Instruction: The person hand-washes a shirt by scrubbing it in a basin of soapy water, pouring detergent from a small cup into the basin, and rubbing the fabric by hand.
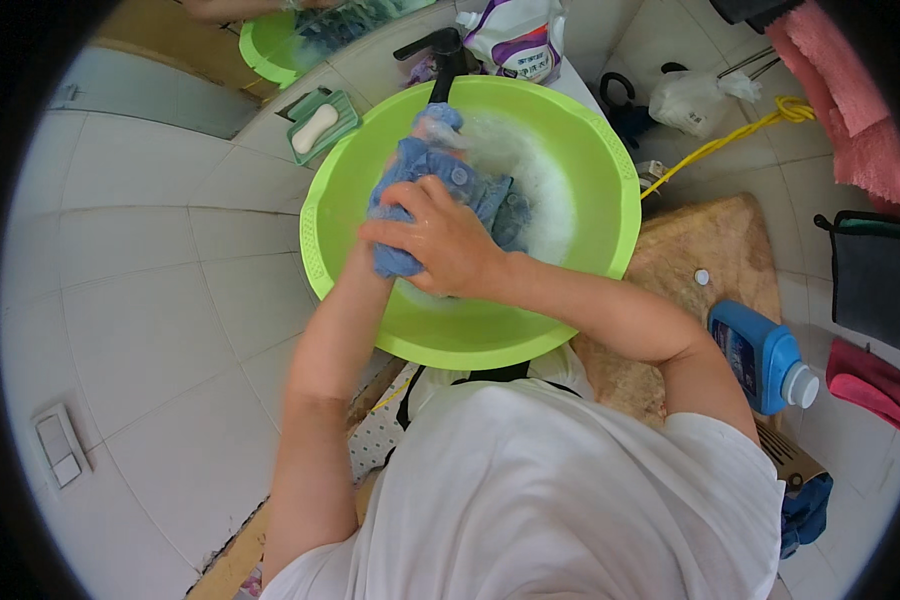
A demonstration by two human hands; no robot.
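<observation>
A wet blue garment (439, 169) with a round button is bunched over the light-green plastic basin (467, 352). My right hand (450, 240) presses on it from above, its fingers spread and curled around the near side. Under the folds, my left hand (373, 264) is mostly covered by the cloth; the wrist shows, and bits of skin appear at the far end of the bundle. White suds and foamy water (544, 176) fill the bottom of the basin. A darker part of the fabric (514, 217) hangs toward the suds on the right.
A black faucet (444, 64) rises behind the basin beside a white detergent pouch (521, 41). Left of it, a green soap dish (330, 135) holds white soap. A blue bottle (757, 356) and small white cap (702, 277) lie right, near a yellow cord (727, 139) and pink towel (844, 97).
</observation>
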